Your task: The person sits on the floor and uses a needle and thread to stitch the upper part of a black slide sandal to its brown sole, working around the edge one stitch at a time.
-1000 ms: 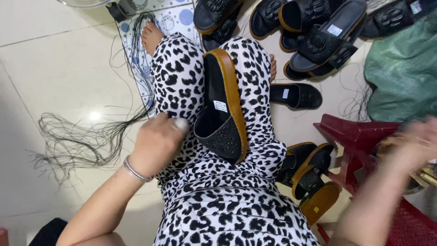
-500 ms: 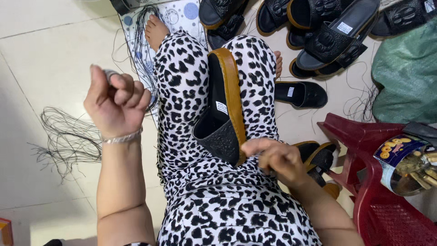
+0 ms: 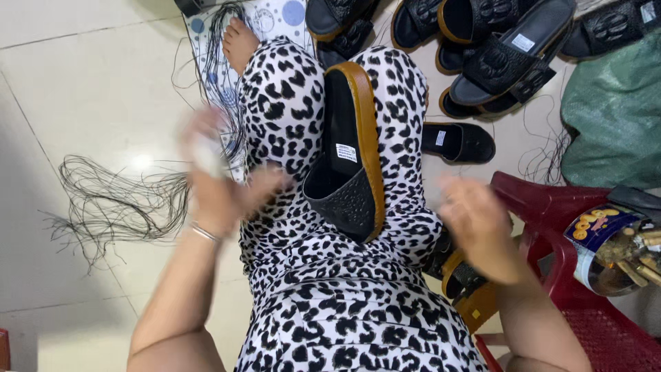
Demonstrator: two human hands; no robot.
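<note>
Left hand: the left hand (image 3: pixel 217 182) is raised beside the left thigh, blurred; something small and pale sits at its fingertips, but whether it pinches it cannot be told.
Right hand: the right hand (image 3: pixel 478 227) hovers just beside the right thigh, fingers loosely spread, holding nothing, blurred too.
Sandal: a black sandal (image 3: pixel 348 155) with a tan sole edge lies wedged between the two legs in spotted black-and-white trousers (image 3: pixel 289 117), toe end towards the body, between the hands and touched by neither.
Threads: a tangle of dark threads (image 3: pixel 110 200) lies on the tiled floor (image 3: pixel 82 89), left of the left hand.
Stool: a red plastic stool (image 3: pixel 551 213) stands right of the right hand.
Sandal pile: more black sandals (image 3: pixel 502 55) lie on the floor by the far edge.
Sack: a green sack (image 3: pixel 613 117) lies at the far right.
</note>
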